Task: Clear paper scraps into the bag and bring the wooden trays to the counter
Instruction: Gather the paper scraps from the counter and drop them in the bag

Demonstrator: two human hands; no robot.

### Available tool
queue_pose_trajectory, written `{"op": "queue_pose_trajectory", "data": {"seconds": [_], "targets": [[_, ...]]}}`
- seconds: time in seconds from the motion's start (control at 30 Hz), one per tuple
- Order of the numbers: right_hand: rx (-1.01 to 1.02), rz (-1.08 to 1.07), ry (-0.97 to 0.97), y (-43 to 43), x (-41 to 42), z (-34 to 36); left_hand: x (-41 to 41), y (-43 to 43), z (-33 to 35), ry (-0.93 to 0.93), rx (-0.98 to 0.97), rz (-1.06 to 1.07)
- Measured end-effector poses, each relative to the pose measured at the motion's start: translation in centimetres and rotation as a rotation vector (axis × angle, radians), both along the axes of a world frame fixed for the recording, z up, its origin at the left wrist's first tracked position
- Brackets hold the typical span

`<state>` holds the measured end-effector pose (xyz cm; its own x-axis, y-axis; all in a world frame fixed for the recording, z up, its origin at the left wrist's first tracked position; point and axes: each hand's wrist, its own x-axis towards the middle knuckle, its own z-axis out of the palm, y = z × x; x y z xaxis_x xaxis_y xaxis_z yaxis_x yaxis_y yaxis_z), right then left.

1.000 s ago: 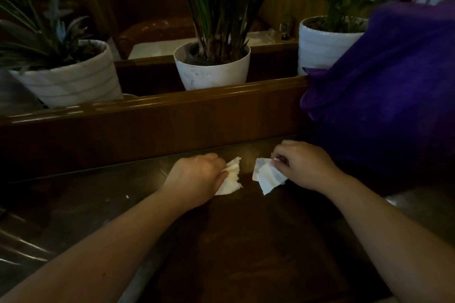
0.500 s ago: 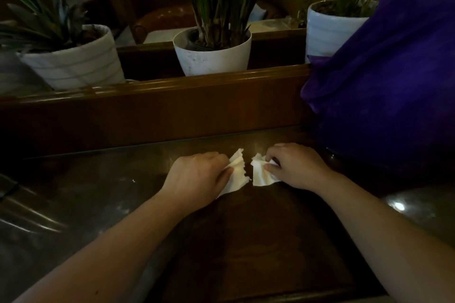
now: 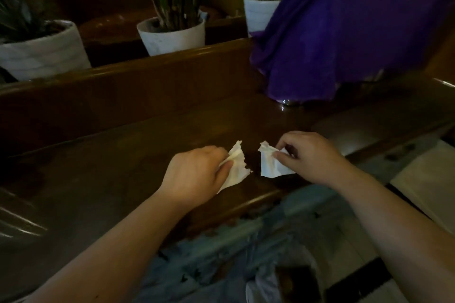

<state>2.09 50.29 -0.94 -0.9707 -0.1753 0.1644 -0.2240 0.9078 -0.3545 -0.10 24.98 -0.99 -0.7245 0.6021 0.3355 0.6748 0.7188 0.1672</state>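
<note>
Two torn paper scraps sit apart near the front edge of a dark wooden table (image 3: 103, 179), each pinched in a closed hand: the left hand (image 3: 197, 174) grips the left scrap (image 3: 235, 167), the right hand (image 3: 310, 155) the right scrap (image 3: 269, 165). Purple cloth (image 3: 344, 32) drapes the far right corner.

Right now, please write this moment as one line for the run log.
left hand: holds white torn paper scrap | right hand: holds second white scrap | above dark wooden table | scraps apart
</note>
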Motion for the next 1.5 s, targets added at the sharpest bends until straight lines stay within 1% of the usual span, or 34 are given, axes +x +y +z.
{"op": "queue_pose_trajectory", "data": {"seconds": [0.17,0.33,0.43,0.6,0.7,0.77,0.87,0.97,1.0,1.1,1.2,1.23,1.33,1.43,1.47,1.5], "targets": [[-0.046,-0.127,-0.022,-0.5,9.6,-2.8,5.8,-0.5,-2.2,0.009,0.027,-0.099],[-0.09,-0.21,-0.14,0.8,16.9,-6.2,10.1,1.1,-5.1,-0.081,-0.009,-0.171],[-0.092,-0.262,-0.199,1.8,19.5,-8.6,11.8,2.5,-7.4,-0.099,-0.029,-0.2],[-0.116,-0.337,-0.339,4.2,22.6,-14.0,14.2,5.1,-12.2,-0.225,-0.064,-0.2],[-0.137,-0.393,-0.347,6.1,23.3,-18.4,14.2,7.3,-15.4,-0.287,-0.078,-0.182],[-0.15,-0.415,-0.348,7.6,23.5,-21.4,13.9,8.9,-18.2,-0.292,-0.111,-0.167],[-0.205,-0.424,-0.387,9.9,23.2,-26.4,13.3,11.9,-23.5,-0.281,-0.154,-0.175],[-0.25,-0.44,-0.422,11.9,22.8,-31.9,12.8,14.7,-29.1,-0.29,-0.256,-0.183],[-0.267,-0.445,-0.432,12.5,22.5,-34.1,12.5,15.7,-31.4,-0.278,-0.299,-0.175],[-0.305,-0.501,-0.491,14.4,21.6,-41.0,12.1,18.3,-39.1,-0.314,-0.325,-0.171],[-0.331,-0.544,-0.543,15.5,20.9,-48.0,12.5,20.6,-46.2,-0.353,-0.451,-0.117],[-0.343,-0.565,-0.571,15.9,20.6,-51.2,12.7,21.5,-49.6,-0.38,-0.485,-0.088],[-0.358,-0.602,-0.614,15.9,20.0,-57.0,12.5,22.6,-55.4,-0.546,-0.501,-0.006],[-0.353,-0.604,-0.69,15.8,19.1,-62.6,11.9,23.0,-61.7,-0.613,-0.503,0.029],[-0.347,-0.596,-0.714,15.6,19.0,-63.1,11.9,22.9,-62.4,-0.638,-0.494,0.04],[-0.33,-0.583,-0.724,15.8,18.2,-66.7,11.4,23.5,-66.1,-0.646,-0.492,0.05]]}}
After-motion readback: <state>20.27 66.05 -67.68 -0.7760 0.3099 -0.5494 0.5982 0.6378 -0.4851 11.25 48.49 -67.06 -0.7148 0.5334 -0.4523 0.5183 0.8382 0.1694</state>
